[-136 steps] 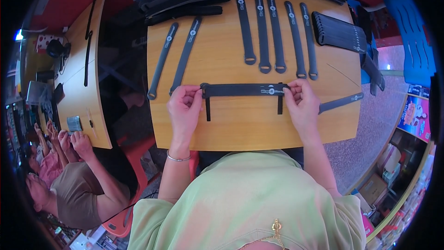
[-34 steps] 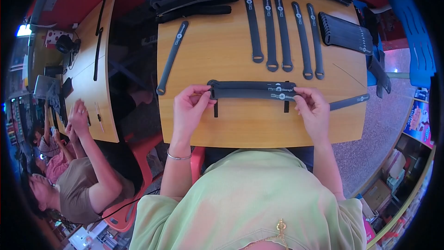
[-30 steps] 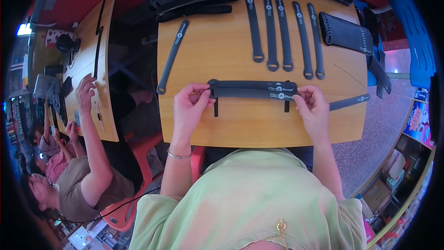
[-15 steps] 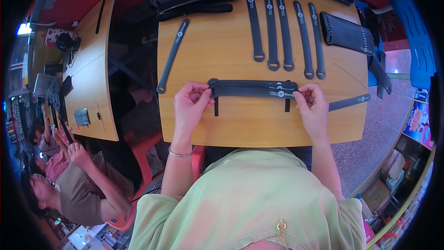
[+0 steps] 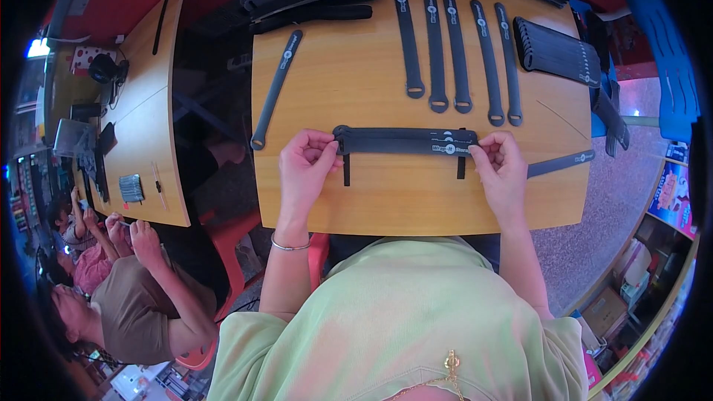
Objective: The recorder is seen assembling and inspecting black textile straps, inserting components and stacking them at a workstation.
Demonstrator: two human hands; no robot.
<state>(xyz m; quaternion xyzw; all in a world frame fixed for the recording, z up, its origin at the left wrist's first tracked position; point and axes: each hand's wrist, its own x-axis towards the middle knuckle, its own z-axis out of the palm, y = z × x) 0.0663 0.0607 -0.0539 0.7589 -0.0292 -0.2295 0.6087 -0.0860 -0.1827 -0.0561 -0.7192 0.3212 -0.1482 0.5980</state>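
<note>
Black strap is pinched by left hand and right hand over stack; alignment seemingly underway, flush edges needed.

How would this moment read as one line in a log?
left hand: pinching left end of black strap stack; right hand: pinching right end; two narrow strips: poking out underneath; five straps: row beyond, on table

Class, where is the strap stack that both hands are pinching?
In the head view, the strap stack is mid-picture over the table, between the left hand and the right hand.
</note>
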